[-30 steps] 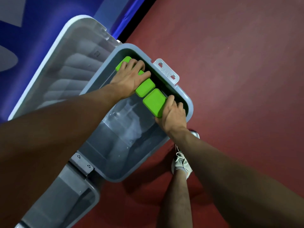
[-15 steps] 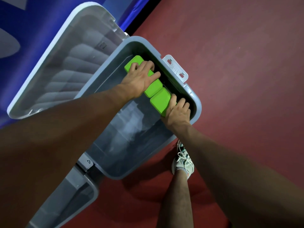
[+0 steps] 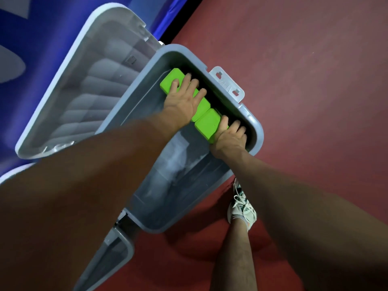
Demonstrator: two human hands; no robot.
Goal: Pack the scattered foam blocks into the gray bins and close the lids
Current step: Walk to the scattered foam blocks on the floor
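Head view, looking down past both of my forearms into an open gray plastic bin (image 3: 255, 131). My left hand (image 3: 184, 99) is lying across the top of a bright green foam block (image 3: 171, 79), fingers spread and curling over its far edge toward the bin wall, so I am gripping it from above. My right hand (image 3: 230, 136) is gripping a second bright green foam block (image 3: 206, 123) at its near right corner, thumb on the top face, fingers wrapping down the far side into the dark gap by the wall.

Between those two a third green block (image 3: 202, 106) is showing, mostly under my left palm; I cannot tell whether my left fingers are also clamping it. All three are sitting in a row, touching end to end, along the far long wall inside the bin, near its upper rim.

The bin's gray lid (image 3: 84, 80) is standing open on the left, ribbed underside facing me. A pale latch tab (image 3: 227, 85) is sticking out from the rim just beyond the blocks. A second gray bin (image 3: 117, 253) is showing partly at the lower left, close against the first one's corner. Everything is resting on a dark red floor (image 3: 304, 80), with a blue panel (image 3: 42, 28) behind the lid. My leg and white laced sneaker (image 3: 242, 208) are standing just beside the bin's near right side.
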